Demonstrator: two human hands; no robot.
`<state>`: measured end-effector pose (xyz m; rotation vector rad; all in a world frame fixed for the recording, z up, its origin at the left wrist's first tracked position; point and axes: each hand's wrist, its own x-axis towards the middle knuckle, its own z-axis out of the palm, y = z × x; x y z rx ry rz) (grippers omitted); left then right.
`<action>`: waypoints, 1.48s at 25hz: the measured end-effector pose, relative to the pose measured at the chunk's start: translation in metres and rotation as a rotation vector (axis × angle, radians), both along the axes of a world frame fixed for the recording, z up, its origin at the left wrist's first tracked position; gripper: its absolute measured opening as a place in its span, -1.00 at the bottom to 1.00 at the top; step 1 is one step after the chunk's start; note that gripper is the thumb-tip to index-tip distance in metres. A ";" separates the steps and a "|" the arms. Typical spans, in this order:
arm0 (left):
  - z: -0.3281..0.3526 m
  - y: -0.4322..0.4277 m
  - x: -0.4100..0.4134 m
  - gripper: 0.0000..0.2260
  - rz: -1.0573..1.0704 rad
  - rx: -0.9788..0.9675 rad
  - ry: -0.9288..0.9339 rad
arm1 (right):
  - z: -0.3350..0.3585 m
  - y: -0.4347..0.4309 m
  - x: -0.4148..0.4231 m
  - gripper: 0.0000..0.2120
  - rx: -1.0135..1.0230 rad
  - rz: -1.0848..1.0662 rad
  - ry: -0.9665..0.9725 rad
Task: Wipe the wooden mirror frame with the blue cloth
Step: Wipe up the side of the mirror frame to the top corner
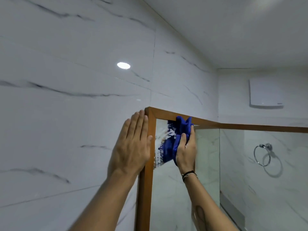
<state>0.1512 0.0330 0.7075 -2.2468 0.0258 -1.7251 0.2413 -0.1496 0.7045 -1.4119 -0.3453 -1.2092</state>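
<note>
The wooden mirror frame (146,180) hangs on a marble-look wall; its top left corner is near the middle of the view. My right hand (185,152) is shut on the bunched blue cloth (182,129), which presses against the frame's top rail and the glass just below it. White smears and the cloth's blue reflection show on the glass to the left of that hand. My left hand (131,147) lies flat with fingers together against the wall, touching the outer edge of the frame's left rail.
The mirror glass (171,197) reflects a tiled wall. A chrome towel ring (263,154) hangs at the right. A white vent cover (265,93) sits high on the side wall. White marble tiles (66,114) fill the left.
</note>
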 end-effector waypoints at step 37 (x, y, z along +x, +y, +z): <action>-0.037 0.000 0.008 -0.49 -0.105 0.052 -0.126 | -0.128 0.057 -0.007 -0.32 -0.476 0.031 -0.247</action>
